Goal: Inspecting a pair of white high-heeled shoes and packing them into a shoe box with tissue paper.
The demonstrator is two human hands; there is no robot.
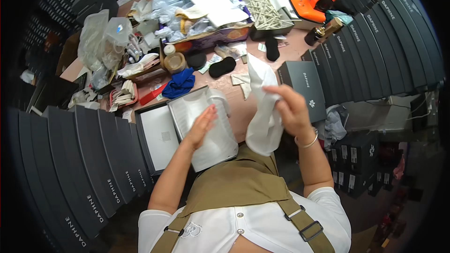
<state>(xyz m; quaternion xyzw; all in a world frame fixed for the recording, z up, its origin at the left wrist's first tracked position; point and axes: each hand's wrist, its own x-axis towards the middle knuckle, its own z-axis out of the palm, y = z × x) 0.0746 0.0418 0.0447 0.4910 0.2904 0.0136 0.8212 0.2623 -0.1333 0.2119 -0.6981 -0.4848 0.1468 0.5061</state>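
Observation:
In front of me on the table stands an open shoe box (202, 161), a white translucent wrapping lying inside it. My left hand (202, 126) hovers over or rests on this wrapping (216, 136), fingers stretched out and slightly blurred; whether it touches cannot be told. To the left of the box lies its dark lid or a second tray, with a white inside (159, 136). My right hand (291, 108) pinches a crumpled white sheet of thin paper (263, 126) between thumb and fingers. The sheet hangs down toward my apron, right of the box.
Dark shoe boxes are stacked at the left (84, 159) and right (361, 51). A closed dark box (304, 89) sits beyond my right hand. Farther back are a blue cloth (179, 83), black pads (222, 67), a jar (175, 62), an orange tool (309, 9) and a heaped carton (206, 37).

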